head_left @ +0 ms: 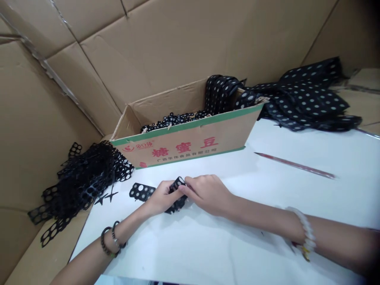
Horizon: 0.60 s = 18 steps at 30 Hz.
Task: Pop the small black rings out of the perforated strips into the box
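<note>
My left hand (162,198) is closed around a black strip with rows of pale round spots (142,192). One end of the strip sticks out to the left of that hand, and another part is bent up between my hands. My right hand (209,192) pinches at the strip's right edge, its fingertips close to my left thumb. Exactly what lies between the right fingertips is partly hidden. Just behind the hands stands an open cardboard box (190,144) with small black ring-like pieces (172,120) inside.
Black sheets with pale dots (305,99) lie at the right and hang over the box's end. A heap of black perforated scraps (86,178) is at the left. A thin reddish pointed tool (297,165) rests on the white table (190,249). Cardboard walls (184,51) surround it.
</note>
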Available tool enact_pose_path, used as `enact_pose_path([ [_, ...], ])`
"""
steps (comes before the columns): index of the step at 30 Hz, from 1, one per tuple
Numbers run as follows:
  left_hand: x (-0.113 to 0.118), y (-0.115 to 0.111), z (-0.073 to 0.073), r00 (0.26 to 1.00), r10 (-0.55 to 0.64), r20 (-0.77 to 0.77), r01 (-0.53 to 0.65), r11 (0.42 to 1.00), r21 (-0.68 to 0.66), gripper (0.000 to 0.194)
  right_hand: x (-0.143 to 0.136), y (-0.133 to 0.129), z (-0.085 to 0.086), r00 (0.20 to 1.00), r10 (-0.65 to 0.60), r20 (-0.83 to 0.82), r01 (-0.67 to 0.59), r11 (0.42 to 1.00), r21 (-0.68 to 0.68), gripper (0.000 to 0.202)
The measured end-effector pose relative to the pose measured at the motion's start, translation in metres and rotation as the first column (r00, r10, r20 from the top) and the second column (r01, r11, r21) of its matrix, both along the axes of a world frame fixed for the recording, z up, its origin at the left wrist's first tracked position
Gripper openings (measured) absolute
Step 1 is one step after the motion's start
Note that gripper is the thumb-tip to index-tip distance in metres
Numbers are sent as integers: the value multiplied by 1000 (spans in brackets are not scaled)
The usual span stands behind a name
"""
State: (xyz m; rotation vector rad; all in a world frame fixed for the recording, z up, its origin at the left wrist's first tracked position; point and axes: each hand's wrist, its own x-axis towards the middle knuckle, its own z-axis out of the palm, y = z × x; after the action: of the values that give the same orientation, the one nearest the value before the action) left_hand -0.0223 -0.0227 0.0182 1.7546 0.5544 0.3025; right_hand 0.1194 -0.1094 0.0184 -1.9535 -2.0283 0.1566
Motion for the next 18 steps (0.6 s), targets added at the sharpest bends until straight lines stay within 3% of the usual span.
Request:
enact_pose_path([
  [2, -1, 0, 3, 999, -45, 30, 45, 999, -21, 33, 1, 0, -5, 992, 30, -124, -33, 999, -24, 48],
  [5, -4, 2, 6, 984, -152, 89, 168, 963, -210, 31, 0, -1, -3, 933, 113, -341, -127, 992, -19, 48],
  [7, -5, 3, 7, 971, -206, 122, 231, 940, -251, 32, 0, -2, 0, 887, 106, -449, -135, 990, -33, 48],
  [10, -5, 3, 6, 960, -262, 97, 273, 952, -139, 30, -1, -3, 2, 888, 27, -460, -74, 994, -86, 51],
  [15, -4, 1, 6, 951, -302, -64, 309, 940, 147, 29, -4, -5, 1, 975, -22, -223, 9, 998, -56, 55],
  [18, -4, 0, 8, 941, -318, -113, 335, 921, 199, 29, -5, -4, 0, 980, -38, -194, 24, 997, -71, 56],
])
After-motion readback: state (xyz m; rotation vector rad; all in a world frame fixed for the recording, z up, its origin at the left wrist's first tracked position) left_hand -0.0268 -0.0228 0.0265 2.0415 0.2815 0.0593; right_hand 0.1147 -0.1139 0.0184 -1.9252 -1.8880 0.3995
